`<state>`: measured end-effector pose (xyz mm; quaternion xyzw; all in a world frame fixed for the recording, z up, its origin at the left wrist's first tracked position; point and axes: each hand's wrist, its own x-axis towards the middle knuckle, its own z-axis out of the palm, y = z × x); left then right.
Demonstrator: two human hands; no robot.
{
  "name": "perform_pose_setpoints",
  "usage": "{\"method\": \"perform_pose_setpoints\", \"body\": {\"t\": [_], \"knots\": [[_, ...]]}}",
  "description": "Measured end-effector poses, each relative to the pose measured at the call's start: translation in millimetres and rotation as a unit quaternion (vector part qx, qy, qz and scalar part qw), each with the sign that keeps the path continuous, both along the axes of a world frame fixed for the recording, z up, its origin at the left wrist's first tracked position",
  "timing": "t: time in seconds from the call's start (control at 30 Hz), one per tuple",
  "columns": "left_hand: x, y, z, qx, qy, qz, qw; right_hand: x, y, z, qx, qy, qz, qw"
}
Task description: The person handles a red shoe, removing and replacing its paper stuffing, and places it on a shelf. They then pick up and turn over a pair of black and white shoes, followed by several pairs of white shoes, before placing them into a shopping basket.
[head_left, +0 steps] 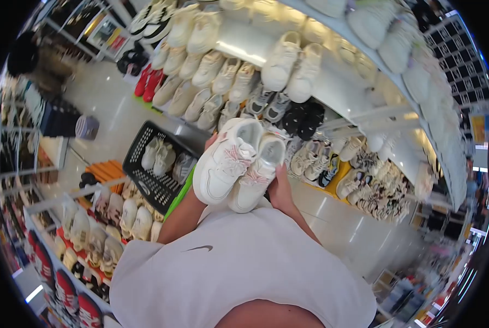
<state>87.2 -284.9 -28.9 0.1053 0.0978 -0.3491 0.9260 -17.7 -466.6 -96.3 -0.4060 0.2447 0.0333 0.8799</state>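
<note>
Looking at a pair of white sneakers, held up in front of the chest, right between both hands. Only a sliver of the left hand visible, tucked behind the outer side of the left-hand shoe, so can't tell much about the fingers back there. Probably gripping, judging by the pair being up off any surface (just a guess from one angle, though). Much better view of the right hand: pressed against the outer side of the other shoe, thumb up near the heel end by the look of it. Grasping, not loose.

Worth noticing the long axis of each shoe: from heel, farther out front, back to toe, close to the shirt, with a slight slant to the left. So openings away from the body, toes toward it. Side by side too, and overlapping a little from up here.

As for the surroundings, a black basket off to the left, past the left forearm, with light-coloured shoes inside. Nearer the left hand than the right. Ahead and to the right, shelving with plenty more pairs.
</note>
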Motion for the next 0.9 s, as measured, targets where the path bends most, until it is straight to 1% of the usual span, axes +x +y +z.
{"method": "perform_pose_setpoints", "body": {"t": [0.07, 0.1, 0.13, 0.2, 0.23, 0.27, 0.33, 0.37, 0.4, 0.47, 0.6, 0.67, 0.73, 0.8, 0.87, 0.9], "knots": [[7, 1, -22, -0.002, 0.039, -0.038, 0.999, 19, -6, 12, 0.063, 0.049, 0.029, 0.996], [9, 0, -32, 0.005, 0.031, -0.039, 0.999, 29, -12, 19, 0.070, 0.047, 0.034, 0.996], [9, -5, -23, 0.008, 0.026, -0.051, 0.998, 36, -19, 23, 0.073, 0.041, 0.022, 0.996], [5, -13, -5, 0.066, 0.017, -0.025, 0.997, 50, -35, 29, 0.110, 0.042, 0.040, 0.992], [4, -12, -3, 0.116, -0.011, -0.026, 0.993, 57, -41, 36, 0.103, 0.036, 0.029, 0.994], [4, -13, 0, 0.119, -0.015, -0.033, 0.992, 60, -47, 43, 0.105, 0.032, 0.022, 0.994], [3, -12, 13, 0.155, -0.026, -0.047, 0.986, 63, -56, 53, 0.087, 0.025, 0.068, 0.994], [2, -12, 13, 0.159, -0.027, -0.051, 0.986, 63, -60, 53, 0.079, 0.025, 0.073, 0.994], [2, -11, 12, 0.154, -0.029, -0.053, 0.986, 63, -62, 48, 0.082, 0.024, 0.071, 0.994], [0, -12, 12, 0.151, -0.031, -0.055, 0.987, 64, -64, 36, 0.028, 0.018, 0.059, 0.998], [-6, -8, 9, 0.131, -0.030, -0.057, 0.989, 55, -69, 40, 0.030, 0.014, 0.090, 0.995], [-12, -1, 5, 0.125, -0.030, -0.055, 0.990, 51, -73, 41, -0.008, -0.078, 0.098, 0.992], [-13, 3, 5, 0.119, -0.045, -0.045, 0.991, 47, -73, 52, 0.015, -0.078, 0.096, 0.992], [-14, 4, 5, 0.109, -0.040, -0.051, 0.992, 43, -74, 54, -0.047, -0.093, 0.097, 0.990], [-17, 4, 8, 0.101, -0.030, -0.058, 0.993, 41, -71, 60, -0.053, -0.084, 0.094, 0.991], [-18, 2, 11, 0.104, -0.039, -0.045, 0.993, 42, -70, 66, -0.063, -0.079, 0.092, 0.991]]}}
